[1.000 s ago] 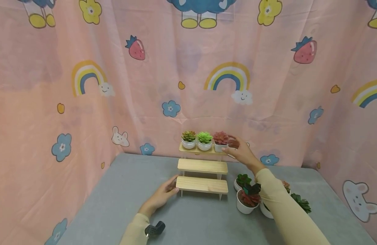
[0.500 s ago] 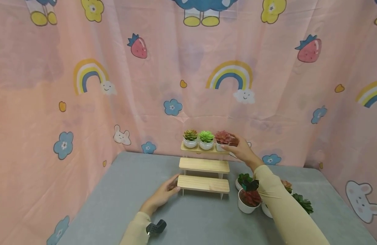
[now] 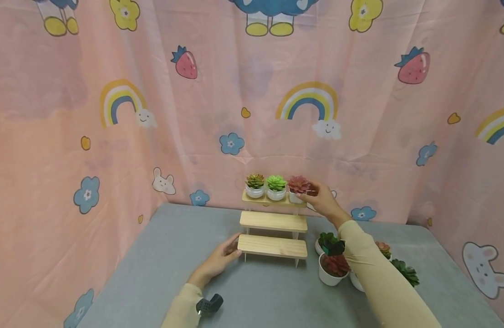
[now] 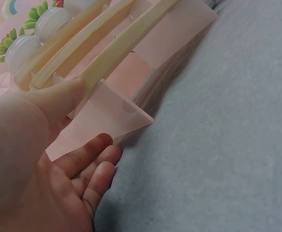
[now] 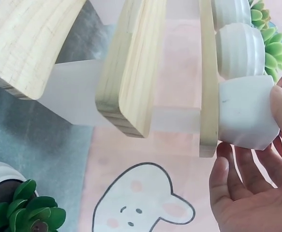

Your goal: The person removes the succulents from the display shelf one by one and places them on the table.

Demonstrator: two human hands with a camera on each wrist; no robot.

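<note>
Fingers [image 5: 220,175] of right hand [image 3: 325,202] around white pot [image 5: 246,112], grip of left hand [image 3: 216,262] on lowest shelf [image 3: 272,245]

Pink succulent [image 3: 299,183], white pot [image 5: 247,112] — upright, right end, top tier [image 5: 209,82] of a three-tier wooden stand [image 3: 272,246]

Left of the tiered stand [image 3: 273,227], the surface [image 3: 165,255] gave wide room up to the left hand [image 3: 216,260] at the lowest shelf [image 3: 272,246]. That shelf and the middle shelf [image 3: 273,219] lay accessible from the near side. Along the top shelf [image 5: 209,82], three potted succulents [image 3: 276,184] and the right hand [image 3: 323,201] round the rightmost pot [image 5: 247,113] blocked the way, the curtain [image 3: 252,64] behind. Near right, the right sleeve [image 3: 383,269] and clustered pots [image 3: 329,276] barred passage.
</note>
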